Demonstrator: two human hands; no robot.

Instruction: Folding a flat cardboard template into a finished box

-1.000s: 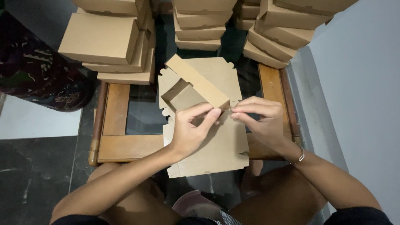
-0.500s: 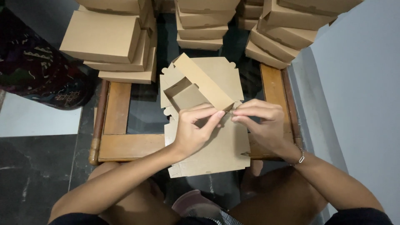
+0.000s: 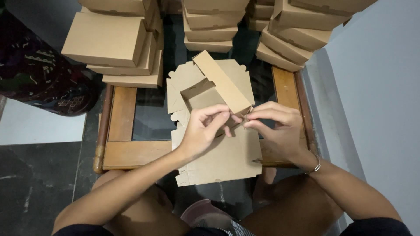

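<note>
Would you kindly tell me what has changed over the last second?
The raised side flap of the flat cardboard box has swung a little further up. The left hand and right hand keep pinching its near corner. The stacks of folded boxes stayed put.

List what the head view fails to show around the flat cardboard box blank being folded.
- The corner of the box blank where the raised side flap ends: covered by the fingers of the left hand and right hand.
- Table surface under the blank: hidden by the cardboard.
- Stacks of folded boxes: tops cut off by the upper edge.
- Patterned dark object at left: cut by the frame edge, kind unclear.
</note>
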